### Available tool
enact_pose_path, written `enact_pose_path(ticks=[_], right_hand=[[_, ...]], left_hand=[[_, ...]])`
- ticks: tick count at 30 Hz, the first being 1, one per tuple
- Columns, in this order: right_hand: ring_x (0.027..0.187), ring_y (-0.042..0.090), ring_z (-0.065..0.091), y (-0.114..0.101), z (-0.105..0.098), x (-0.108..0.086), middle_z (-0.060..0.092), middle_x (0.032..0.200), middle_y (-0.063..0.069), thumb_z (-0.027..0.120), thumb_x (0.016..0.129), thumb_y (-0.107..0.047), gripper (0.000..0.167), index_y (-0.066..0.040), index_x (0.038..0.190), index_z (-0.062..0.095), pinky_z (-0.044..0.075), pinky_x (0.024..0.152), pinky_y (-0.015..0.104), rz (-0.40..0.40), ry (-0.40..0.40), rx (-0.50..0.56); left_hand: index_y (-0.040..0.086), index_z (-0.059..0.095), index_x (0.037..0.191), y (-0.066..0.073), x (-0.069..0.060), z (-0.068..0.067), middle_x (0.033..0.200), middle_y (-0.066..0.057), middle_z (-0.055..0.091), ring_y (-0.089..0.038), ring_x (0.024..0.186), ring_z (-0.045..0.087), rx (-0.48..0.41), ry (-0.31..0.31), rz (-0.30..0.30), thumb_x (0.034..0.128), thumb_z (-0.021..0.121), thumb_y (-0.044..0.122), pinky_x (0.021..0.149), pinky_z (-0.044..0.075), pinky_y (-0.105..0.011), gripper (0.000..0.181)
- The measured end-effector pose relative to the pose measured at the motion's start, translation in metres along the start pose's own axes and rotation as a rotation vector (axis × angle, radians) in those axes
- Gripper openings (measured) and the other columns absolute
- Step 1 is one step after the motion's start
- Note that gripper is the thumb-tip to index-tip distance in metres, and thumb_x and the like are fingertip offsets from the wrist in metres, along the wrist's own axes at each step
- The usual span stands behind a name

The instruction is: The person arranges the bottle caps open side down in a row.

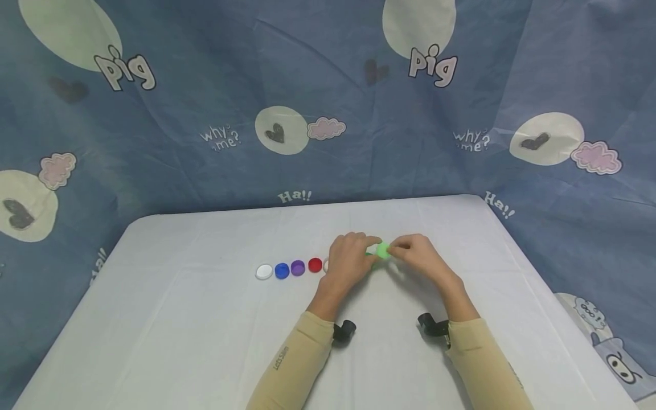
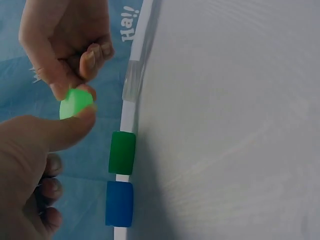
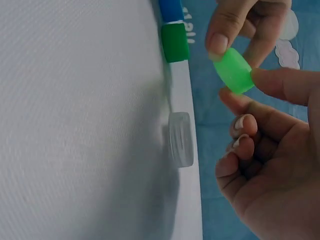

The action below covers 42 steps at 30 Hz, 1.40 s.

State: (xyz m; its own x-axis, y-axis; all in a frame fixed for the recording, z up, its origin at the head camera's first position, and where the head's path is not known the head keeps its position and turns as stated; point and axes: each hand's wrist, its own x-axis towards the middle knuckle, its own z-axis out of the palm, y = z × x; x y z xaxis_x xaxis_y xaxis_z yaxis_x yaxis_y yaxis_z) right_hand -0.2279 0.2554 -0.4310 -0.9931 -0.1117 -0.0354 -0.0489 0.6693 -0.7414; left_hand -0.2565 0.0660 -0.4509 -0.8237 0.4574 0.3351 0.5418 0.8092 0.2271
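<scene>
Bright green takes centre stage: a small cap (image 1: 383, 250) held up above the white table (image 1: 205, 330) from two sides! The left hand (image 1: 348, 257) pinches it between thumb and finger, and the right hand (image 1: 420, 256), opposite, pinches it just the same. Close by, a dark green cap (image 2: 122, 153) sits between a blue cap (image 2: 119, 204) and a clear cap (image 2: 131, 81). Further left along the row come a white cap (image 1: 263, 271), another blue cap (image 1: 282, 271), a purple cap (image 1: 298, 267) and a red cap (image 1: 315, 265).

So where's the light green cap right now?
Right of centre in the head view, the light green cap is held above the table, between the left-hand grip and right-hand grip.
</scene>
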Motion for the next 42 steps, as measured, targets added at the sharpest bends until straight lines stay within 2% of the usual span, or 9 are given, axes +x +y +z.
enact_pose_path(ticks=[5,8,12,17,21,26,32,36,42], right_hand=[[0.114,0.033,0.064,0.002,-0.001,0.000,0.072,0.118,0.014,0.063,0.096,-0.029,0.031,-0.005,0.112,0.074,0.049,0.098,0.050,-0.010,-0.011,-0.005],[0.099,0.027,0.063,0.002,-0.001,0.000,0.072,0.111,0.013,0.067,0.093,-0.024,0.028,-0.006,0.113,0.074,0.051,0.086,0.043,-0.032,-0.024,-0.030],[0.079,0.020,0.052,0.001,0.000,0.001,0.070,0.097,0.010,0.070,0.091,-0.019,0.028,-0.004,0.114,0.074,0.045,0.069,0.032,-0.058,-0.029,-0.071],[0.070,0.017,0.046,0.000,0.003,0.003,0.059,0.078,0.006,0.072,0.089,-0.017,0.031,-0.004,0.118,0.072,0.041,0.062,0.030,-0.086,0.005,-0.106],[0.067,0.017,0.044,0.001,0.005,0.004,0.053,0.073,0.004,0.073,0.088,-0.016,0.031,-0.004,0.117,0.073,0.040,0.060,0.030,-0.115,0.037,-0.123],[0.067,0.016,0.044,0.002,0.007,0.004,0.054,0.073,0.004,0.075,0.087,-0.015,0.029,-0.003,0.114,0.074,0.040,0.059,0.028,-0.137,0.062,-0.146],[0.068,0.017,0.045,0.000,0.008,0.003,0.055,0.074,0.004,0.075,0.087,-0.015,0.027,-0.002,0.111,0.075,0.041,0.060,0.029,-0.127,0.076,-0.155],[0.070,0.017,0.047,-0.001,0.009,0.004,0.058,0.077,0.005,0.074,0.088,-0.016,0.027,-0.001,0.110,0.074,0.042,0.062,0.029,-0.112,0.079,-0.180],[0.070,0.017,0.048,-0.002,0.011,0.004,0.061,0.079,0.007,0.075,0.087,-0.016,0.027,0.000,0.109,0.074,0.042,0.062,0.029,-0.094,0.085,-0.228]], left_hand=[[0.034,0.075,0.114,0.000,-0.001,-0.002,0.090,0.006,0.073,-0.015,0.078,0.060,-0.008,0.026,0.004,0.0826,0.079,0.040,0.068,0.044,-0.030,0.033],[0.034,0.075,0.114,-0.001,-0.001,-0.004,0.090,0.005,0.073,-0.015,0.078,0.061,-0.023,0.010,-0.004,0.0832,0.078,0.040,0.069,0.045,-0.030,0.032],[0.032,0.075,0.115,-0.001,-0.001,-0.005,0.094,0.004,0.075,-0.016,0.083,0.064,-0.058,-0.022,-0.014,0.0842,0.077,0.040,0.071,0.049,-0.032,0.031],[0.030,0.076,0.114,-0.004,-0.001,-0.003,0.097,0.004,0.075,-0.016,0.087,0.066,-0.087,-0.033,-0.023,0.0839,0.077,0.042,0.071,0.051,-0.032,0.033],[0.029,0.076,0.114,-0.005,-0.001,-0.001,0.098,0.004,0.075,-0.016,0.088,0.067,-0.110,-0.031,-0.042,0.0835,0.077,0.045,0.070,0.052,-0.031,0.034],[0.030,0.076,0.114,-0.004,-0.001,0.000,0.102,0.005,0.076,-0.016,0.093,0.069,-0.128,-0.045,-0.083,0.0835,0.076,0.046,0.070,0.052,-0.031,0.034],[0.031,0.076,0.113,-0.003,0.000,0.003,0.096,0.005,0.074,-0.015,0.085,0.066,-0.124,-0.051,-0.122,0.0821,0.078,0.046,0.065,0.047,-0.028,0.035],[0.030,0.077,0.112,-0.003,0.001,0.007,0.094,0.004,0.074,-0.016,0.085,0.066,-0.114,-0.038,-0.124,0.0822,0.078,0.045,0.064,0.046,-0.028,0.033],[0.028,0.077,0.112,0.000,0.003,0.010,0.096,0.003,0.075,-0.018,0.086,0.067,-0.092,-0.065,-0.119,0.0841,0.076,0.045,0.068,0.048,-0.030,0.033]])
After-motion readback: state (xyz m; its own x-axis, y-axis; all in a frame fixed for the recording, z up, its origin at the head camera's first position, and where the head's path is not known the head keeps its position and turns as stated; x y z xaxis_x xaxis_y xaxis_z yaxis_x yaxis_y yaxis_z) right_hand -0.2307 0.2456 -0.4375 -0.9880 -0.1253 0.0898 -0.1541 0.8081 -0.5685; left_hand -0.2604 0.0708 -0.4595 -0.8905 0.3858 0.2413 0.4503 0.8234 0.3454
